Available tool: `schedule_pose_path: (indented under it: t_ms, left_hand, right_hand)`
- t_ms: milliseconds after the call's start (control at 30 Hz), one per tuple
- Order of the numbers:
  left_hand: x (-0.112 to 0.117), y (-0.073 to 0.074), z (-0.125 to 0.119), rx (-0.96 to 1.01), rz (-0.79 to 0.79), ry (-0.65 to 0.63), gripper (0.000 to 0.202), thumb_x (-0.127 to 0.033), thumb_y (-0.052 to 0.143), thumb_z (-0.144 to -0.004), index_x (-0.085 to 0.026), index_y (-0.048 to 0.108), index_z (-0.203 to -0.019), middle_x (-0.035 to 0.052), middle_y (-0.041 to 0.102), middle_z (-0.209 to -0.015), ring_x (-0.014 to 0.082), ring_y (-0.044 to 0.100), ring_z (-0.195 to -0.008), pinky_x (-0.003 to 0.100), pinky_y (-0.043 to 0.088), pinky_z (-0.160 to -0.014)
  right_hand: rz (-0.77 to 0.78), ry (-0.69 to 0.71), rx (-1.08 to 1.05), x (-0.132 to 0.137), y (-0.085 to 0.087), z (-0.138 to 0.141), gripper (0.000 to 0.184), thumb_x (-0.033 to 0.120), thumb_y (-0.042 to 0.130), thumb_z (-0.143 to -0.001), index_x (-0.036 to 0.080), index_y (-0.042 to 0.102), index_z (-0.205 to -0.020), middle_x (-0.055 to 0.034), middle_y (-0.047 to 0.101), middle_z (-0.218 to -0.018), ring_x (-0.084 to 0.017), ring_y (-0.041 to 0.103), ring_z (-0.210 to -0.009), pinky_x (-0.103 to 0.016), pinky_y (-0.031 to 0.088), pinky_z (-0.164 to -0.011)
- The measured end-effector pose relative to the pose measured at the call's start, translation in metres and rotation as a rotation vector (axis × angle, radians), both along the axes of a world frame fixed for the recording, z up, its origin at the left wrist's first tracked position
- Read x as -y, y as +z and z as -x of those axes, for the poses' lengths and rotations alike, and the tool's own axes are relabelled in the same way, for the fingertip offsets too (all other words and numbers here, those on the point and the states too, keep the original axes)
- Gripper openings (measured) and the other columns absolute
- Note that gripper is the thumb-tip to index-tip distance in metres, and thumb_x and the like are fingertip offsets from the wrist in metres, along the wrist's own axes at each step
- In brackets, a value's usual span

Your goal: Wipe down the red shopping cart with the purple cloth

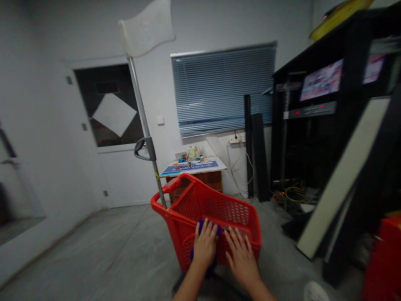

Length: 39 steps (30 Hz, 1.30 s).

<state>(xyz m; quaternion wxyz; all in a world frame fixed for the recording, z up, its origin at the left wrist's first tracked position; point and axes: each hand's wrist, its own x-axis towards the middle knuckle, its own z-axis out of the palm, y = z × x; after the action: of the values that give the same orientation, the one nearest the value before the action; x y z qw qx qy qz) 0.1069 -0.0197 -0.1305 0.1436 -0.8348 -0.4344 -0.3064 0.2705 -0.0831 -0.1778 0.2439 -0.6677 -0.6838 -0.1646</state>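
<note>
A red plastic child-size shopping cart (pixel 230 209) with lattice sides stands in front of me. My left hand (pixel 205 244) presses a purple cloth (pixel 218 229) against the near rim, its fingers bent over the edge. Part of the cloth hangs down the cart's outer side, mostly hidden by that hand. Close beside it, my right hand (pixel 241 255) rests on the same rim with fingers spread and no cloth visible in them. From the handle end rises a metal pole (pixel 139 96) with a grey grip (pixel 145 149) and a pale flag (pixel 148 27) on top.
Behind the cart stands a low table (pixel 216 164) with small items on it. At right, long boards (pixel 341 179) lean near a black rack (pixel 278 138), with cables on the floor. A red object (pixel 382 259) sits at the lower right. A white door (pixel 125 175) is at left.
</note>
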Motion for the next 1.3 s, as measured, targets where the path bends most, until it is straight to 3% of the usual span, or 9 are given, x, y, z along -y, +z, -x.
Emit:
schedule_pose_path:
  t_ms: [167,367,500,567,767,900,1067,1300]
  left_hand:
    - [-0.002,0.010,0.015,0.024,-0.028,0.110,0.038,-0.026,0.043,-0.096,-0.027,0.054,-0.132,0.0038,0.053,-0.140,0.0221,0.034,-0.139,0.049,0.015,-0.118]
    - [-0.008,0.018,0.029,-0.069,-0.015,0.021,0.037,-0.031,0.043,-0.097,-0.032,0.053,-0.132,0.0004,0.057,-0.137,0.0180,0.038,-0.136,0.046,0.015,-0.118]
    - [-0.011,0.020,0.038,0.043,-0.045,0.150,0.036,-0.026,0.040,-0.097,-0.025,0.056,-0.129,0.0047,0.057,-0.137,0.0212,0.035,-0.138,0.048,0.015,-0.117]
    - [-0.009,0.019,0.037,0.049,-0.046,0.156,0.036,-0.024,0.040,-0.097,-0.025,0.056,-0.129,0.0045,0.056,-0.137,0.0216,0.034,-0.139,0.048,0.016,-0.117]
    - [-0.008,0.023,0.034,-0.052,0.007,-0.007,0.036,-0.032,0.042,-0.097,-0.031,0.053,-0.132,0.0006,0.057,-0.136,0.0195,0.038,-0.137,0.048,0.016,-0.118]
    - [-0.009,0.022,0.031,0.002,0.011,0.098,0.036,-0.032,0.041,-0.097,-0.029,0.054,-0.131,0.0022,0.055,-0.138,0.0216,0.035,-0.138,0.050,0.016,-0.117]
    - [0.001,0.012,0.012,0.004,0.032,0.083,0.038,-0.032,0.043,-0.096,-0.030,0.052,-0.133,0.0005,0.051,-0.142,0.0208,0.032,-0.140,0.047,0.019,-0.117]
    - [0.005,0.025,0.012,0.064,0.047,0.170,0.039,-0.025,0.040,-0.096,-0.028,0.055,-0.132,0.0030,0.050,-0.143,0.0242,0.032,-0.140,0.053,0.017,-0.116]
  right_hand:
    - [-0.009,0.048,0.010,-0.002,0.006,0.006,0.066,0.033,0.039,-0.090,0.026,0.016,-0.151,0.0010,0.019,-0.157,-0.023,0.015,-0.144,-0.048,0.012,-0.116]
    - [0.064,0.085,-0.007,-0.009,0.012,0.020,0.065,0.034,0.039,-0.090,0.025,0.019,-0.151,0.0009,0.018,-0.157,-0.022,0.017,-0.144,-0.045,0.014,-0.116]
    - [0.062,0.076,-0.014,-0.009,0.011,0.023,0.065,0.035,0.040,-0.090,0.025,0.020,-0.151,0.0017,0.015,-0.157,-0.022,0.015,-0.144,-0.045,0.014,-0.116]
    - [0.057,0.072,-0.018,-0.010,0.010,0.023,0.066,0.035,0.041,-0.089,0.025,0.020,-0.151,0.0019,0.016,-0.157,-0.022,0.014,-0.145,-0.045,0.014,-0.116]
    - [0.040,0.043,-0.030,-0.011,0.008,0.025,0.066,0.038,0.042,-0.089,0.025,0.023,-0.150,0.0009,0.020,-0.157,-0.024,0.015,-0.144,-0.047,0.012,-0.116]
    - [0.026,0.051,-0.030,-0.009,0.010,0.027,0.068,0.040,0.043,-0.088,0.025,0.022,-0.151,0.0021,0.018,-0.157,-0.025,0.011,-0.145,-0.048,0.013,-0.116]
    - [0.059,0.055,-0.041,-0.006,0.017,0.029,0.068,0.043,0.044,-0.087,0.024,0.026,-0.150,0.0005,0.022,-0.157,-0.026,0.012,-0.145,-0.049,0.013,-0.116]
    - [0.075,0.061,-0.036,-0.003,0.022,0.028,0.063,0.045,0.038,-0.092,0.025,0.025,-0.150,0.0010,0.022,-0.157,-0.024,0.014,-0.144,-0.047,0.015,-0.116]
